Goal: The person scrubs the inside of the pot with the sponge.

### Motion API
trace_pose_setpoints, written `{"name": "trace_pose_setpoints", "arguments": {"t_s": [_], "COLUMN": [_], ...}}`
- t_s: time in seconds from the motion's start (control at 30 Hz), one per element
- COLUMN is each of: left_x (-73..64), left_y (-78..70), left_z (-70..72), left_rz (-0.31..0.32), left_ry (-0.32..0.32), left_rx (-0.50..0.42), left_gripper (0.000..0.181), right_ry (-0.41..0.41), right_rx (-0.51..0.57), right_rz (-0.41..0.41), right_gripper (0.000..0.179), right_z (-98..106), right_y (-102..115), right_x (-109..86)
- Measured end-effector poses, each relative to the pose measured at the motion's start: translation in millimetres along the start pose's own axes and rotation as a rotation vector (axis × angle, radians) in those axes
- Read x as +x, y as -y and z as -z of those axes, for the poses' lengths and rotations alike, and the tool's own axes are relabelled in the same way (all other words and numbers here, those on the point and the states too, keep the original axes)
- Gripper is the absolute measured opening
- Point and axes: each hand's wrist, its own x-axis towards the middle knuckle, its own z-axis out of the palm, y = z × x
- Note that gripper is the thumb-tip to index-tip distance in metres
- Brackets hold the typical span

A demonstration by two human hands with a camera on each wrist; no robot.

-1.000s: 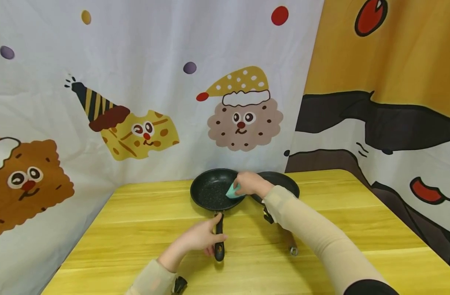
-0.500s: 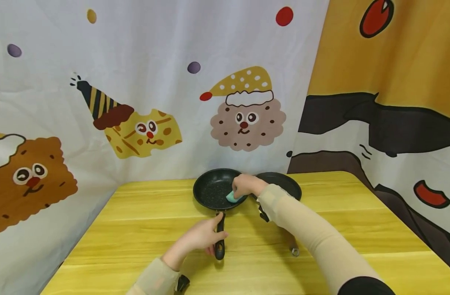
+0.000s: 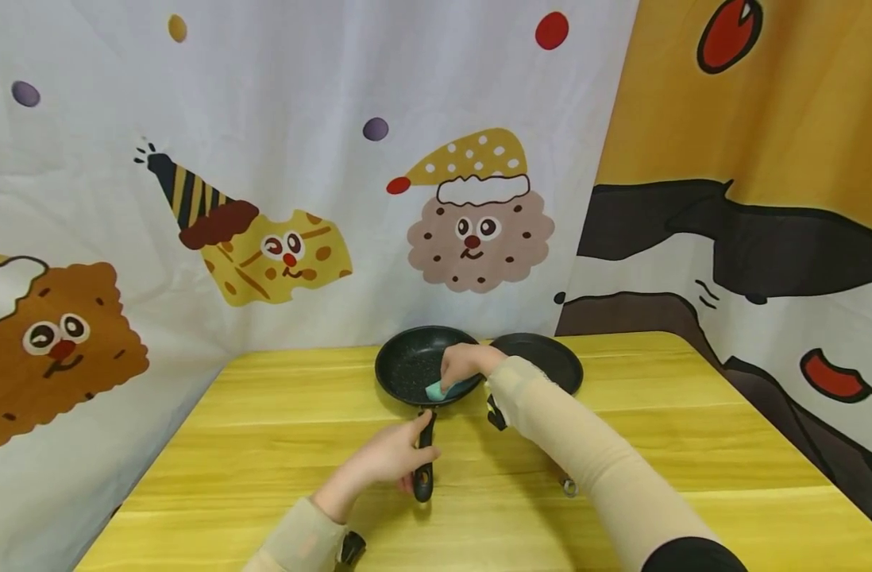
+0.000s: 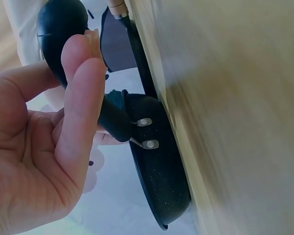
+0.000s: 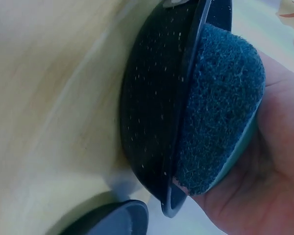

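Observation:
A black speckled frying pan (image 3: 410, 369) sits near the table's back edge, its handle (image 3: 423, 477) pointing toward me. My left hand (image 3: 386, 457) grips that handle, with fingers curled around it in the left wrist view. Inside the pan's near right side, my right hand (image 3: 464, 361) holds a sponge (image 3: 436, 391). In the right wrist view the sponge shows a rough dark scouring face (image 5: 220, 107) and a pale green side. It stands against the pan's rim, and the palm lies behind it.
A second, flatter black pan (image 3: 550, 357) lies just right of the first, partly hidden by my right forearm. Its brown handle ends in a metal ring (image 3: 569, 487). The yellow wooden table (image 3: 264, 445) backs onto a curtain (image 3: 300, 95) printed with cartoon food.
My right hand has moved the sponge left and slightly nearer along the pan's inside. My left hand keeps its hold on the handle, and the pan stays in place.

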Motion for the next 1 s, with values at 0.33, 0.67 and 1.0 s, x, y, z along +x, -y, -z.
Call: {"name": "trace_pose_setpoints", "arguments": {"t_s": [0.33,0.67,1.0], "left_x": [-4.7,-3.0,-0.7], "left_y": [3.1,4.8,4.4], "left_z": [12.4,14.3,10.8], "left_rz": [-0.015,-0.032,-0.042], "left_ry": [0.018,0.043,0.073], "left_rx": [0.018,0.023,0.006], "left_gripper": [0.071,0.071,0.071], "right_ry": [0.02,0.046,0.139], "right_rx": [0.1,0.174,0.548], "right_rz": [0.04,0.09,0.071], "right_gripper": [0.047,0.026,0.041], "right_z": [2,5,-4], "right_y": [7,10,14], "right_x": [7.4,4.5,8.7]}}
